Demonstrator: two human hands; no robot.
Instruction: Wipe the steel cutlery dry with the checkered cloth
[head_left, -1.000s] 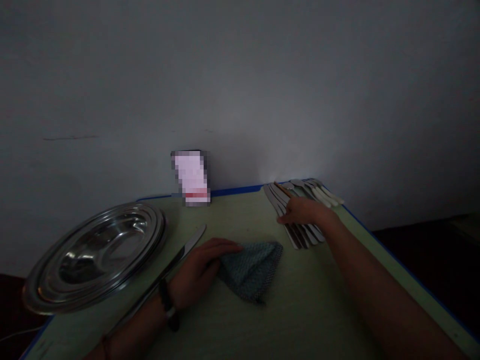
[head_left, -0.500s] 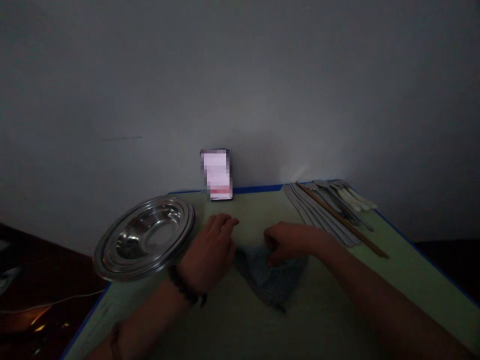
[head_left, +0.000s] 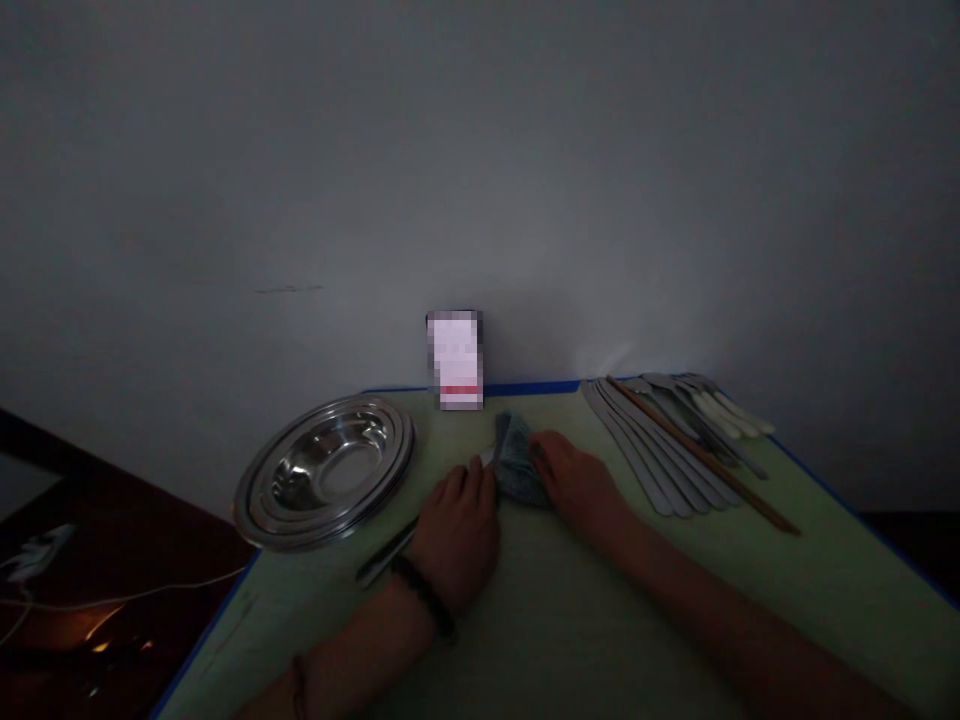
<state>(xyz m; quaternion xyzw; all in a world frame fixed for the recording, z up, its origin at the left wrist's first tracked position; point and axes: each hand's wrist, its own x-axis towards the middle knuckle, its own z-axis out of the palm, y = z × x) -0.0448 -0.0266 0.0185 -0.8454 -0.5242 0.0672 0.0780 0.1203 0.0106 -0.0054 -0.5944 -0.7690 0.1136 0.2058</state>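
Note:
My left hand (head_left: 457, 525) is closed over a long, slim metal piece of cutlery (head_left: 386, 553). One end sticks out toward the lower left and a pale tip shows past the fingers; the middle is hidden, so its exact kind cannot be told. My right hand (head_left: 574, 482) grips a blue-grey cloth (head_left: 517, 465), bunched up around or against the cutlery's far tip. Both hands are low over the pale green table (head_left: 555, 620), close together. A dark bead bracelet (head_left: 424, 595) circles my left wrist.
Stacked steel bowls (head_left: 352, 470) stand at the left. Along the right lie several flat metal knives (head_left: 652, 455), brown chopsticks (head_left: 705, 455) and white-handled cutlery (head_left: 724, 410). A lit phone (head_left: 457, 355) leans on the wall (head_left: 480, 180). A white cable (head_left: 150, 592) runs beyond the left edge.
The cloth, spread low between my hands before, is now bunched up farther forward. The metal cutlery now shows under my left hand, which has moved slightly right. The view has shifted a little.

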